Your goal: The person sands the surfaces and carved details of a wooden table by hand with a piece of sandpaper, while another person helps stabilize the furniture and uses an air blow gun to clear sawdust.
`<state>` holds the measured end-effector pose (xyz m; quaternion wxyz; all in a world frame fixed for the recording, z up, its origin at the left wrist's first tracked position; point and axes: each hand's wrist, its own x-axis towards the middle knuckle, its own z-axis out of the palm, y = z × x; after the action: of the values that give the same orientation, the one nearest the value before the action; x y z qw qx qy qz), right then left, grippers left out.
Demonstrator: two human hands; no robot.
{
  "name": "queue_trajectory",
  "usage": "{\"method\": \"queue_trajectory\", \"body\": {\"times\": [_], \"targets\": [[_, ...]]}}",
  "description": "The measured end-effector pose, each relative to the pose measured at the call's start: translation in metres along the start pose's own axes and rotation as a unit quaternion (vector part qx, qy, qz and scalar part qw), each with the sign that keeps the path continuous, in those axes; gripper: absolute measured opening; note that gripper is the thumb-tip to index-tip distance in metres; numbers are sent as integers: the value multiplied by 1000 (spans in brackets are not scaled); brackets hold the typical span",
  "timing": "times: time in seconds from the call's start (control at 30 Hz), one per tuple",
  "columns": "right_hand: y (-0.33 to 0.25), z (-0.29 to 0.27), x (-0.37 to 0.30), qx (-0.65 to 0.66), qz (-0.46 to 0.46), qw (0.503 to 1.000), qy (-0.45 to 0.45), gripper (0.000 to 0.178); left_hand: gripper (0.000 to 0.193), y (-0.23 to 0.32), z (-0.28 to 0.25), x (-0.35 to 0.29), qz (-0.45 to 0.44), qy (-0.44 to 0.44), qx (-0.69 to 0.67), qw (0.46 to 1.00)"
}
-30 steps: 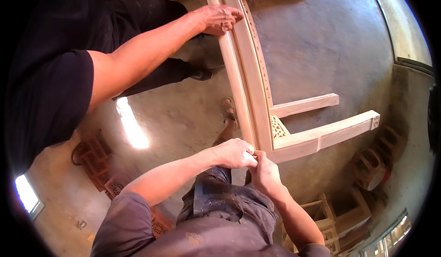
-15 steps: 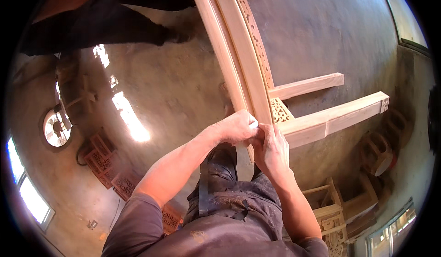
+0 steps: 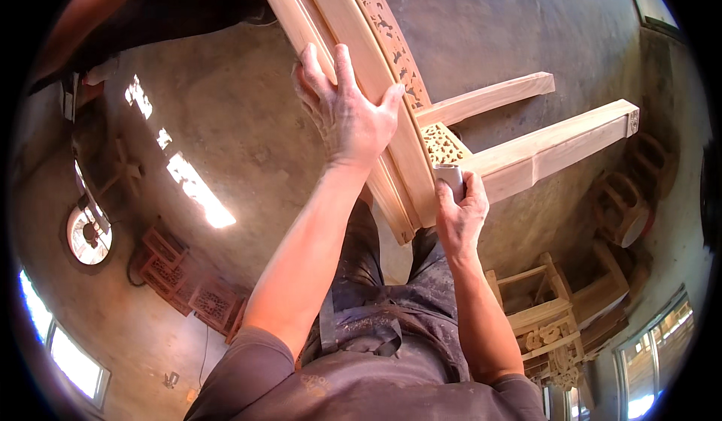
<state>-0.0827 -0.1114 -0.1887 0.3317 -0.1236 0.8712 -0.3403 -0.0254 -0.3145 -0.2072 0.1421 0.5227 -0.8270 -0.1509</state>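
Note:
A pale wooden piece of furniture, with a long grooved rail (image 3: 374,60), lies on its side in front of me, its end close to my legs. My left hand (image 3: 350,116) rests across the rail, fingers spread, thumb at the right edge. At the corner by the pierced carved panel (image 3: 444,144), my right hand (image 3: 462,214) pinches a small grey curled sheet (image 3: 450,174), probably sandpaper, against the wood. Two legs, a thinner one (image 3: 492,99) and a thicker one (image 3: 556,146), stick out to the right.
Another person's dark-clothed leg (image 3: 165,22) is at the upper left. Reddish carved panels (image 3: 218,301) and a round fan-like object (image 3: 90,234) stand left. Wooden stools (image 3: 620,210) and a carved chair frame (image 3: 549,316) stand to the right.
My hands have parted from the corner where they were together. The left has moved up along the rail and spread; the right now shows the grey sheet. The view has shifted.

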Motion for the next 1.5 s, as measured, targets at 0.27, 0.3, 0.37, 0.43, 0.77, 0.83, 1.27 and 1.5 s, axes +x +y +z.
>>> {"method": "queue_trajectory", "body": {"times": [0.27, 0.3, 0.37, 0.43, 0.77, 0.83, 1.27, 1.5], "targets": [[5, 16, 14, -116, -217, 969, 26, 21, 84, -6, 14, 3, -4, 12, 6, 1000], [3, 18, 18, -112, -236, 965, 29, 21, 85, -6, 14, 3, -3, 12, 10, 1000], [-2, 23, 25, -105, -273, 955, 35, 21, 88, -4, 15, 6, -10, 16, 22, 1000], [-4, 26, 27, -108, -286, 951, 41, 21, 93, -3, 15, 14, -26, 25, 38, 999], [-17, 32, 38, -105, -266, 958, 12, 18, 103, -71, 19, 112, -241, -33, -353, 903], [-21, 33, 40, -125, -297, 946, 14, 18, 100, -78, 16, 117, -288, -81, -458, 838], [-33, 49, 64, -130, -292, 947, 33, 13, 84, -57, 18, 101, -260, -12, -419, 870], [-38, 55, 68, -171, -317, 932, 36, 13, 77, -58, 19, 100, -253, 10, -422, 871]]}}
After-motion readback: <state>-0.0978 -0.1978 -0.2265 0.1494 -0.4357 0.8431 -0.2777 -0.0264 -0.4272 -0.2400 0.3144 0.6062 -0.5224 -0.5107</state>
